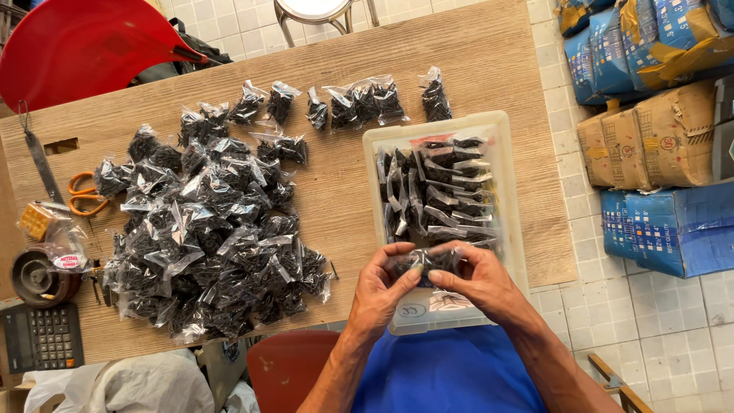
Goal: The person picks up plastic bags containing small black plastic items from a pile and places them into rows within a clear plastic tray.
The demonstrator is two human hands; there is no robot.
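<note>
Both my hands hold one small clear bag of black screws [428, 260] over the near end of a translucent plastic bin [506, 191]. My left hand [380, 289] pinches the bag's left side, my right hand [480, 281] its right side. The bin holds several more such bags stood in rows [436, 191]. A large heap of the same filled bags [206, 229] lies on the wooden table [344, 191] to the left of the bin.
A row of bags [359, 103] lies along the far side. Orange scissors [84, 195], a tape dispenser [34, 277] and a calculator [42, 336] sit at the left. A red chair [76, 46] and cardboard boxes [657, 138] flank the table.
</note>
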